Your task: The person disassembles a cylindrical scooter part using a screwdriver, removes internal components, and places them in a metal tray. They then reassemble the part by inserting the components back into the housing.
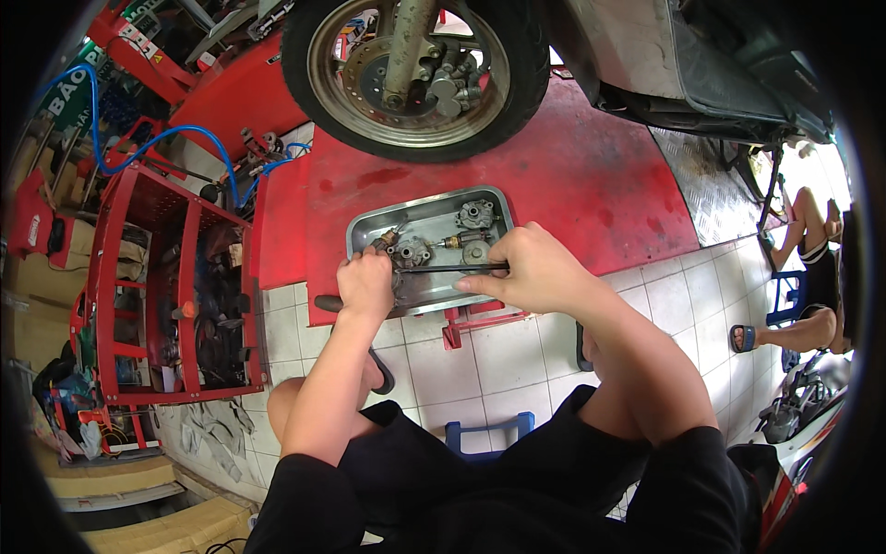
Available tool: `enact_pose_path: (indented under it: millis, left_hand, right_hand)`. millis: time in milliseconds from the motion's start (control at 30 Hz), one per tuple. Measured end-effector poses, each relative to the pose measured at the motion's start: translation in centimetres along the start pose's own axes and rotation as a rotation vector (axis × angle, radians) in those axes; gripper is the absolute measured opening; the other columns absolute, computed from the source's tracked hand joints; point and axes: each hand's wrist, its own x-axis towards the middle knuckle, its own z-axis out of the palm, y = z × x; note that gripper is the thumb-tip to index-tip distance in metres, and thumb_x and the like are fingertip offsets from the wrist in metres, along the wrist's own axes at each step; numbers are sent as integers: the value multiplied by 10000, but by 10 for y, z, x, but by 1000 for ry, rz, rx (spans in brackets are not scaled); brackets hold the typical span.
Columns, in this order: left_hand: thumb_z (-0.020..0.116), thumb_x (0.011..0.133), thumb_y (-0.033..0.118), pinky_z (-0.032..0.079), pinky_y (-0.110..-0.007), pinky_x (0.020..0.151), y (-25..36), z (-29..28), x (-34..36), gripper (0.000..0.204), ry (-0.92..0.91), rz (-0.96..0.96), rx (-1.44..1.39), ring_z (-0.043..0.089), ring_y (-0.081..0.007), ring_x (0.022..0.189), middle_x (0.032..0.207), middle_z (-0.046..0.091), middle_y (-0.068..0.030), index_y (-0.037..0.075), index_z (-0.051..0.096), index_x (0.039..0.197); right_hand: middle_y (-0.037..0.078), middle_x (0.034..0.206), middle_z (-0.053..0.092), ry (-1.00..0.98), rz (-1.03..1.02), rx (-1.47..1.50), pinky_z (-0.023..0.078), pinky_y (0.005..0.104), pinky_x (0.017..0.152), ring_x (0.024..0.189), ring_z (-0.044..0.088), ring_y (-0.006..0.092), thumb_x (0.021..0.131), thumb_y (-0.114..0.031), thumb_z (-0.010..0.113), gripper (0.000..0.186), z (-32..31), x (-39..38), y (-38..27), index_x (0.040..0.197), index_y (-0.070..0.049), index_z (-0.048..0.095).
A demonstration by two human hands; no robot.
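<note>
My left hand [366,284] is closed over the near left side of a metal tray. A dark rounded handle end [328,303] sticks out to its left. From its right side a thin dark rod [448,269] runs level across the tray to my right hand [528,268], whose thumb and fingers pinch the far end. Whether handle and rod are one tool, I cannot tell. In the tray [369,222] lie a round cast-metal part [476,214], a similar part [412,250] beside my left fingers, a slim metal fitting [450,242] and a round disc-like piece [475,252].
Under the tray is a red lift platform [600,185]. A motorcycle front wheel [415,74] stands just beyond it. A red tool cart [189,305] is at left, with a blue air hose [166,138] above. A blue stool [489,434] is beneath me; another person's leg [803,332] shows at right.
</note>
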Motion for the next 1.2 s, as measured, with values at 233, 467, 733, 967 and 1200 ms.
enact_pose_path:
  millis: [233, 467, 733, 967, 1200]
  left_hand:
    - [851, 716, 131, 542, -388, 864, -81, -45, -20, 483, -24, -203, -1320, 695, -263, 964, 1061, 720, -138, -56, 671, 1124]
    - [777, 765, -14, 436, -446, 1034, -101, -85, -49, 415, 184, 188, -2333, 593, -283, 1150, 1126, 637, -101, 48, 610, 1140]
    - [853, 722, 14, 523, -260, 804, -92, -62, -41, 394, 721, -93, -1487, 639, -103, 861, 930, 685, -32, 7, 634, 1049]
    - [805, 758, -32, 519, -241, 774, -98, -77, -53, 308, 868, -106, -1781, 627, -89, 813, 895, 672, -21, -6, 634, 1013]
    - [789, 787, -21, 511, -262, 773, -106, -70, -41, 295, 950, -212, -1933, 627, -102, 815, 919, 660, -25, 16, 650, 1045]
  right_hand:
    - [170, 480, 466, 68, -96, 38, 414, 377, 491, 436, 444, 281, 812, -355, 789, 500, 4, 24, -4, 584, 49, 601]
    - [188, 499, 508, 140, -14, 24, 412, 385, 484, 439, 480, 279, 803, -315, 786, 443, 7, 39, -3, 622, 59, 631]
    - [155, 567, 593, 104, -5, -121, 455, 390, 541, 519, 544, 294, 799, -338, 775, 396, 40, 59, 18, 678, 24, 671]
    - [146, 744, 691, -47, -3, -496, 536, 464, 710, 767, 679, 348, 749, -504, 731, 449, 69, 98, -4, 766, -55, 727]
    - [163, 998, 715, -169, -156, -495, 538, 475, 836, 969, 678, 354, 708, -252, 717, 345, 125, 179, 11, 1016, -97, 734]
